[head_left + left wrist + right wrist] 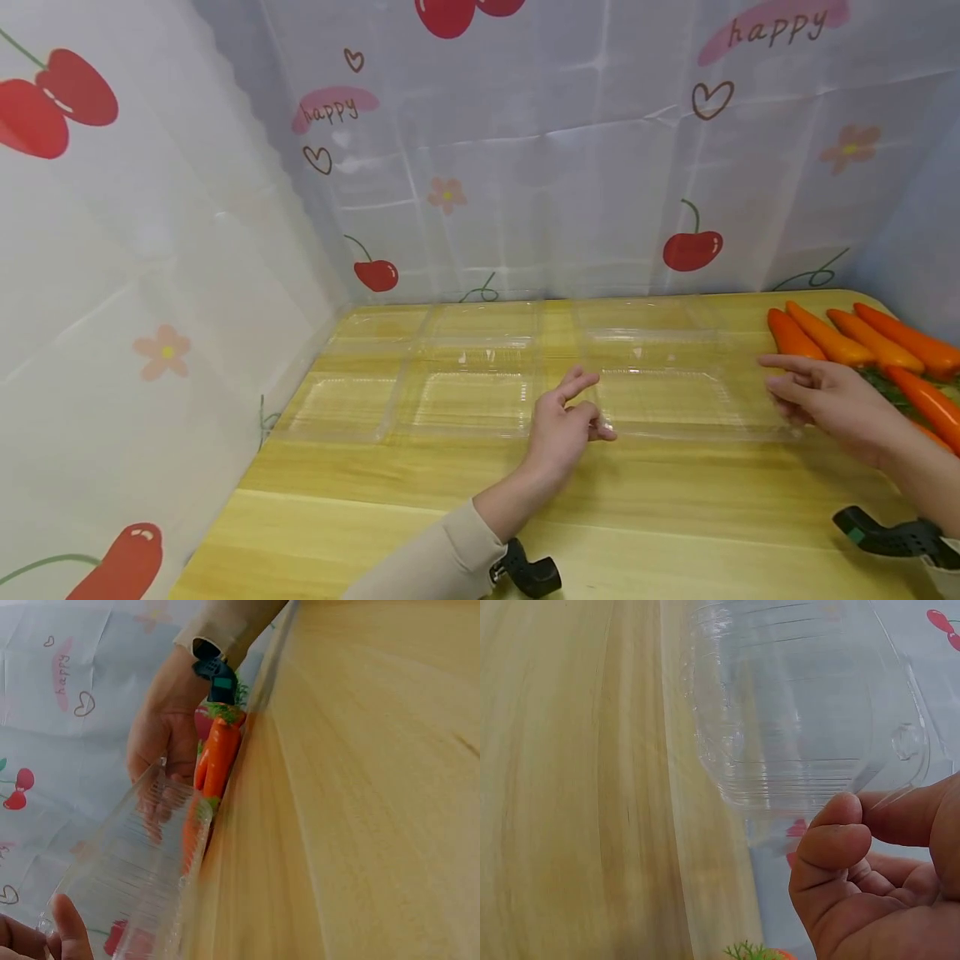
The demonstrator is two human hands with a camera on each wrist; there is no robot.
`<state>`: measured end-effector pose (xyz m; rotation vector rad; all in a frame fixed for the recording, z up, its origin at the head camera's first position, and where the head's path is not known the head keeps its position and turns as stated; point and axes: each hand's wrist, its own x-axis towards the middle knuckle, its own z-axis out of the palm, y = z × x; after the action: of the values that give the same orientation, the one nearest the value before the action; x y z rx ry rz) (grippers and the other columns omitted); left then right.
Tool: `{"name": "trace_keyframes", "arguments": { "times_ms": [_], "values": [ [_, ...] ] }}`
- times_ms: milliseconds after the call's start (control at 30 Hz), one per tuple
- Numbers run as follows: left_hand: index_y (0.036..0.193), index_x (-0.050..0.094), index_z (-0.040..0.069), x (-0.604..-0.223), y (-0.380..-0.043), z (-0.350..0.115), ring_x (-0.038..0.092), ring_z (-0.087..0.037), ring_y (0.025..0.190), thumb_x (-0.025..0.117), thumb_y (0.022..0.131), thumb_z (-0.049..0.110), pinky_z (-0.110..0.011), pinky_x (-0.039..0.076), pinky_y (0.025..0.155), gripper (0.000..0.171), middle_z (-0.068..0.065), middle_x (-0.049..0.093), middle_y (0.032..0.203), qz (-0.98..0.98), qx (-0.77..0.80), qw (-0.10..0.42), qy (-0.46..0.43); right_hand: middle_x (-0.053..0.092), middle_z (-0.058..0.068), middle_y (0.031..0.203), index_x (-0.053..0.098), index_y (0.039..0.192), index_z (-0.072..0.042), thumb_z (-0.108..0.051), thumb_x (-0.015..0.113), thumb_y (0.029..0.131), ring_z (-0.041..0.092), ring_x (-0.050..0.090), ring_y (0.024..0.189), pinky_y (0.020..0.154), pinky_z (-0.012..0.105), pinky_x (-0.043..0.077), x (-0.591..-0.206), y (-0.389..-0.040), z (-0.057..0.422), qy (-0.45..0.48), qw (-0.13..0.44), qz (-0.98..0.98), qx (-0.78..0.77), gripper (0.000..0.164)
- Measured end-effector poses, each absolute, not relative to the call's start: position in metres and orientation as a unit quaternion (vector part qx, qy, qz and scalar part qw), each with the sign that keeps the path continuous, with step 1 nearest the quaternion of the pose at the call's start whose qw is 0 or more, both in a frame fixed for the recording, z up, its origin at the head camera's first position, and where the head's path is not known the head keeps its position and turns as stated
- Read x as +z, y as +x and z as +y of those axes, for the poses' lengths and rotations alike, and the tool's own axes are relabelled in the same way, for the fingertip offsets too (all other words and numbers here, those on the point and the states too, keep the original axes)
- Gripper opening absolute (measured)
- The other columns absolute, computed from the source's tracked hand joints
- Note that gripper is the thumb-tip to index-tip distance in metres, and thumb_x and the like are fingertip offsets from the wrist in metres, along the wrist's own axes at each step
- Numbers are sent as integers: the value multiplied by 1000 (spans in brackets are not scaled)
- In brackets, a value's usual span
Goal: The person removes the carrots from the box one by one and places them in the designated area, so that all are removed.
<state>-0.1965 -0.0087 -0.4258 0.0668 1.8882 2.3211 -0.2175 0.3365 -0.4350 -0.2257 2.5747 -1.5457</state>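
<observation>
In the head view, a clear plastic container (663, 404) lies between my two hands, its lid (645, 315) folded back behind it. My right hand (832, 404) pinches the right rim of this container between thumb and fingertips, as the right wrist view shows on the rim (889, 799). At its left side, my left hand (562, 425) holds the opposite rim, with the thumb (69, 926) against the edge in the left wrist view. Two more clear containers, a middle one (472, 400) and a left one (345, 404), lie open in the same row.
Several orange carrots (832, 337) with green tops are piled at the table's right edge, beside my right hand. A patterned curtain (540, 183) stands along the back and left of the wooden table (420, 475).
</observation>
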Motion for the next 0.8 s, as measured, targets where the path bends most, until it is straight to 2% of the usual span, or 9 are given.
{"name": "trace_keyframes", "arguments": {
  "times_ms": [233, 367, 567, 667, 800],
  "values": [
    [138, 65, 5, -412, -205, -24, 59, -12, 58, 51, 91, -12, -25, 61, 66, 52, -4, 36, 166, 632, 768, 94, 38, 56, 4, 80, 25, 155, 13, -24, 45, 112, 19, 51, 70, 60, 30, 46, -429, -216, 329, -75, 67, 864, -493, 60],
    [137, 66, 5, -407, -210, -38, 59, -13, 63, 49, 96, -9, -28, 62, 69, 46, -5, 37, 165, 651, 749, 110, 51, 54, 4, 78, 27, 155, 12, -23, 47, 111, 18, 51, 69, 60, 30, 46, -425, -216, 321, -85, 54, 874, -476, 59],
    [139, 64, 3, -403, -215, -57, 65, -13, 72, 48, 100, -6, -31, 63, 75, 43, -8, 36, 166, 696, 700, 132, 89, 52, 5, 75, 33, 153, 11, -23, 47, 111, 19, 50, 66, 60, 31, 45, -422, -216, 310, -96, 38, 882, -459, 56],
    [139, 64, 4, -400, -217, -64, 66, -12, 76, 48, 103, 0, -30, 62, 74, 40, -8, 37, 166, 734, 659, 129, 105, 52, 5, 74, 33, 152, 11, -23, 47, 111, 19, 50, 66, 60, 30, 45, -421, -216, 305, -97, 40, 880, -463, 55],
    [138, 67, 8, -398, -220, -72, 66, -13, 80, 48, 104, 5, -28, 57, 65, 38, -7, 40, 165, 781, 603, 117, 116, 52, 5, 74, 33, 152, 11, -23, 48, 111, 19, 51, 66, 61, 30, 46, -422, -217, 300, -98, 45, 877, -469, 55]
  ]
}}
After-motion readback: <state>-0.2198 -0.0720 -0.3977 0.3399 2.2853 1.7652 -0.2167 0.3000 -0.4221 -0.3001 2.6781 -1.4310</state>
